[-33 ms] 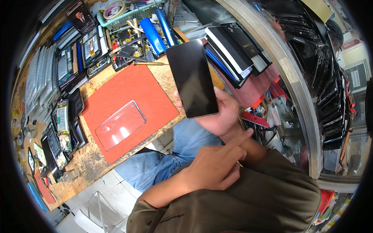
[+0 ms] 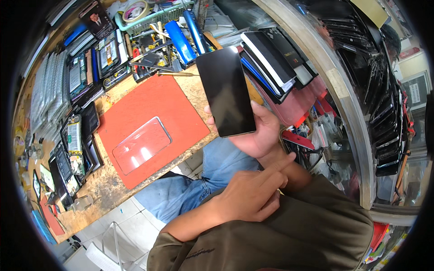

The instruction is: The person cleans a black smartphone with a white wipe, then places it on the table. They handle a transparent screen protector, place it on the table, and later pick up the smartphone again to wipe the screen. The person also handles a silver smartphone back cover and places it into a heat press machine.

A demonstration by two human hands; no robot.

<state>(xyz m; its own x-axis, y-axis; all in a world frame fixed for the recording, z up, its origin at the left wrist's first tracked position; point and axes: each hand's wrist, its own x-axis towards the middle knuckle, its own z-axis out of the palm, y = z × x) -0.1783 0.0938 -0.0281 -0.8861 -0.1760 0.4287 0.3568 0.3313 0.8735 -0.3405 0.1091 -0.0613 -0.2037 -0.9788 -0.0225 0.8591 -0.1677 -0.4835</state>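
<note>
My right hand (image 2: 258,137) holds a smartphone (image 2: 227,95) with a dark, glossy screen. The thumb lies along its right edge, and fingertips show at the left edge. My left hand (image 2: 253,192) is beside my right forearm, its index finger stretched across the wrist and the other fingers loosely curled. Nothing shows in that hand. To the left, a clear phone case (image 2: 142,145) lies on an orange-red mat (image 2: 153,101) on the wooden workbench (image 2: 106,194).
Opened phones (image 2: 74,140) and bubble-wrapped items (image 2: 47,92) crowd the bench's left side. Behind the mat are tools, a blue cylinder (image 2: 194,31) and a green basket (image 2: 153,22). Stacked phone cases (image 2: 269,56) stand right of the phone, before a glass counter's frame (image 2: 341,90).
The bench and its contents sit slightly further right in the picture, and the phone has shifted a little the same way. Both hands keep their pose.
</note>
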